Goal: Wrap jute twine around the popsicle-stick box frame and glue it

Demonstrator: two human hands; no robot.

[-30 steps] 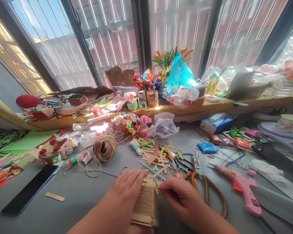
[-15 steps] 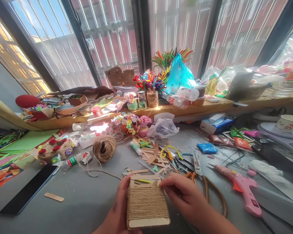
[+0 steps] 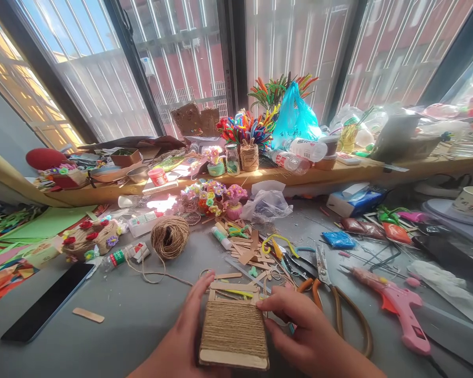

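A craft-stick box (image 3: 234,328), wound in rows of jute twine across its face, is tilted up toward me. Bare wooden sticks show at its top and along its bottom edge. My left hand (image 3: 183,328) holds it from the left, fingers stretched along that side and the lower part beneath it. At the upper right edge, where the winding ends, my right hand (image 3: 299,325) grips with bent fingers; whether a twine strand is under the fingertips cannot be made out. From the twine ball (image 3: 169,237) a loose strand runs along the table and passes behind my left hand.
Craft sticks (image 3: 250,252) lie piled beyond the box. Large scissors (image 3: 324,268) and pliers are right of them, with a pink glue gun (image 3: 402,302) farther right. A phone (image 3: 49,302) and a single stick (image 3: 88,315) lie left. Flower crafts (image 3: 207,197) stand near the ledge.
The box has shifted slightly left and down in view. My left fingers have straightened along its side, and my right hand has moved a little down its right edge.
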